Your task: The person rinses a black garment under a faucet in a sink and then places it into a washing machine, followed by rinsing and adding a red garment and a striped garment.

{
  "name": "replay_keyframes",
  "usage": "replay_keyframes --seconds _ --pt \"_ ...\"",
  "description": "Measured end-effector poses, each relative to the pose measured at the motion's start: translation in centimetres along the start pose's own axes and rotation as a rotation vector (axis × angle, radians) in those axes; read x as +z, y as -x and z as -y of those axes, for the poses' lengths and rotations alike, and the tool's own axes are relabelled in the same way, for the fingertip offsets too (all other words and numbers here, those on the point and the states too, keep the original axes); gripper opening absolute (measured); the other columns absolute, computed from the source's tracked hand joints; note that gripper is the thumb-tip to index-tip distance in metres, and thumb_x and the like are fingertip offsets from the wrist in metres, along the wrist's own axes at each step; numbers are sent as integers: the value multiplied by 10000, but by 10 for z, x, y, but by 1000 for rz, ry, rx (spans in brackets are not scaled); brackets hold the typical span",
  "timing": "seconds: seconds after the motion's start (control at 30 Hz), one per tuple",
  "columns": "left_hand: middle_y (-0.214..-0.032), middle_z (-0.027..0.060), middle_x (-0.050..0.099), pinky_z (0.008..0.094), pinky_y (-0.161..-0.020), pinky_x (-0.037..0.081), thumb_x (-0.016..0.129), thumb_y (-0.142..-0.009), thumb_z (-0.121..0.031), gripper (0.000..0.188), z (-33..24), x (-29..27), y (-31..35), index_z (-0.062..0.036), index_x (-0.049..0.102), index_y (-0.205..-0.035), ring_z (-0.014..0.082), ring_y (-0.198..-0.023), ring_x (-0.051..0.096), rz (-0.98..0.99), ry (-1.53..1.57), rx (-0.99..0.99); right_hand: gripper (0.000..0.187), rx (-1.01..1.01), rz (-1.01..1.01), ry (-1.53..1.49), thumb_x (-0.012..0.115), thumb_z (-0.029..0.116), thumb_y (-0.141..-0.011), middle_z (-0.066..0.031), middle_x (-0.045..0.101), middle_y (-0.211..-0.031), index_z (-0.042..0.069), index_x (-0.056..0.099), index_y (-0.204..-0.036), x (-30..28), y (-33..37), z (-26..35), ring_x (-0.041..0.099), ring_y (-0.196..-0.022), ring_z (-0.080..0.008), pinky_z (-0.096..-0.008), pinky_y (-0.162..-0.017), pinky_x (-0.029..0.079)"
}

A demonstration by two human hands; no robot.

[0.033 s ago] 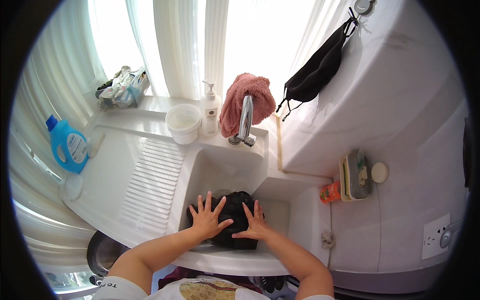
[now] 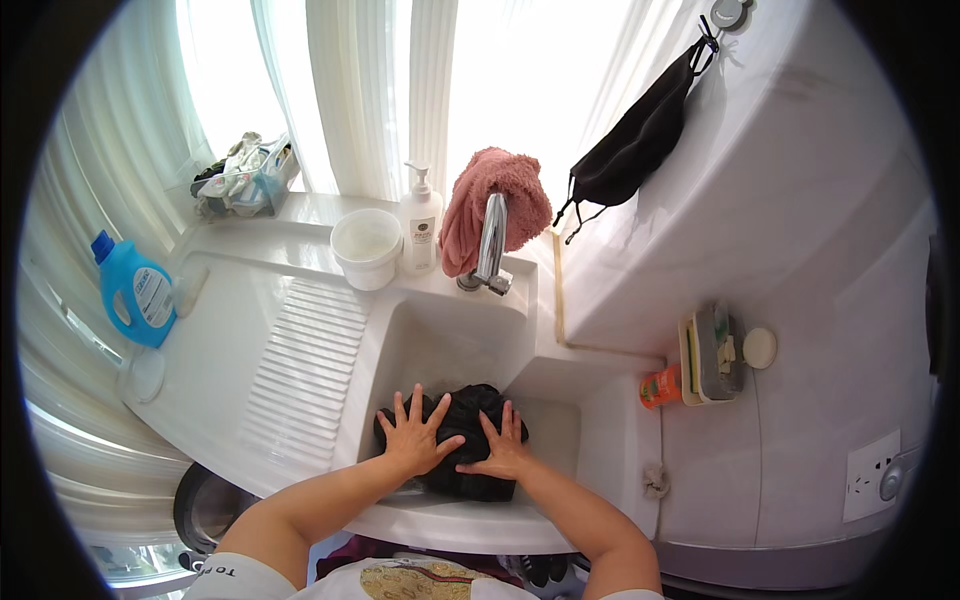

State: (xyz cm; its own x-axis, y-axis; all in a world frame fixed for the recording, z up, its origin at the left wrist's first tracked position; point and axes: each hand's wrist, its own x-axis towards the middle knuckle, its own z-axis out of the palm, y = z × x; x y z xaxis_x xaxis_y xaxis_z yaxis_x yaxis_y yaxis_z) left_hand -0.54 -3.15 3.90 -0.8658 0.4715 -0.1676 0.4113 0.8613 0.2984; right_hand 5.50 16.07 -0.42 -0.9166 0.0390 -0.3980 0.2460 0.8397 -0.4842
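Note:
A bunched-up black garment [image 2: 463, 408] lies wet in the basin of the white sink [image 2: 430, 335]; its exact kind does not show. My left hand [image 2: 414, 440] presses on its left part, palm down with the fingers spread wide. On the right part rests my right hand [image 2: 504, 453], fingers stretched forward and the thumb pointing left. Neither hand wraps round the cloth. Beyond the basin rises a chrome tap [image 2: 492, 240] with a pink towel [image 2: 508, 170] draped over it.
Left of the basin is a ribbed washboard [image 2: 305, 370]. A white tub [image 2: 366, 250] and a pump bottle [image 2: 421, 222] stand behind. A blue detergent bottle [image 2: 137, 290] sits far left. An orange bottle [image 2: 660, 387] and soap holder [image 2: 715, 355] are at the right; a black mask [image 2: 630, 140] hangs above.
My right hand has shifted slightly left on the black garment, and its fingers are closer together. My left hand stays in nearly the same place.

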Motion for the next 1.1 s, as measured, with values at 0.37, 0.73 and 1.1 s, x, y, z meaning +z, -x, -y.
replay_keyframes --seconds 0.37,0.73,1.1 --pt "-1101 131 593 533 -972 301 510 -856 -576 540 27 83 -70 -138 610 -1157 325 -1069 516 -54 -61 6 769 -5 -153 248 752 527 -676 -154 381 -1324 184 484 -1310 44 -65 -7 393 -1199 -383 -572 -939 377" --pt "-1076 197 624 483 -873 448 569 -828 -578 569 49 83 -122 -67 635 -1069 376 -1002 586 135 128 9 628 102 -195 215 758 404 -706 -140 466 -1164 93 530 -1202 27 -82 17 458 -1109 -364 -561 -920 380" --pt "-1515 236 132 454 -1138 149 774 -609 -616 1283 57 -10 -40 -51 30 -1488 387 -1415 109 -14 821 272 266 -111 -670 -710 787 171 -729 -64 538 -931 25 657 -909 -110 44 22 549 -849 -200 -317 -791 454"
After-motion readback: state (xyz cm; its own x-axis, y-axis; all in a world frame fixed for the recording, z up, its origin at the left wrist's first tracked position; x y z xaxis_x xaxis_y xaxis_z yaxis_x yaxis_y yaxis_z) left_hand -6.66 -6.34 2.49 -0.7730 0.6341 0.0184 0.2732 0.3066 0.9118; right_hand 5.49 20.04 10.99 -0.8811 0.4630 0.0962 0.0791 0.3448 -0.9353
